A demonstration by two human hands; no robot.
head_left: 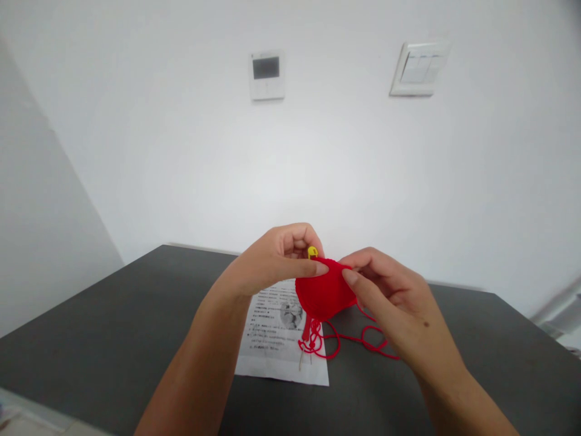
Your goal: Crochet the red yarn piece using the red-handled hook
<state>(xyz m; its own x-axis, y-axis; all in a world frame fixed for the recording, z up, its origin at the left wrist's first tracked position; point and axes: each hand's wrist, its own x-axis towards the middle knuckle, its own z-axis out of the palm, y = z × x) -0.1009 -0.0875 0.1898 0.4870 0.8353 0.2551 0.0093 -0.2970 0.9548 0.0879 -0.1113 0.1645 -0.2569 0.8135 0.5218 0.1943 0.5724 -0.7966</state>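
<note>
Between my two hands a red crocheted or knitted piece (pixel 323 297) with a rounded lower edge is held up above the table. My left hand (pixel 290 251) pinches its upper left edge, thumb lying on the near face. A small yellow stitch marker (pixel 313 252) pokes up at that edge, beside the left fingers. On the other side, my right hand (pixel 385 290) pinches the upper right edge between thumb and fingers. Loose red yarn (pixel 372 339) trails below in loops, partly hidden behind the right hand.
A printed sheet of paper (pixel 281 363) with a grey picture lies on the dark table (pixel 136 315), under the yarn. Behind stands a white wall carrying a small panel with a dark screen (pixel 266 75) and a light switch (pixel 418 68).
</note>
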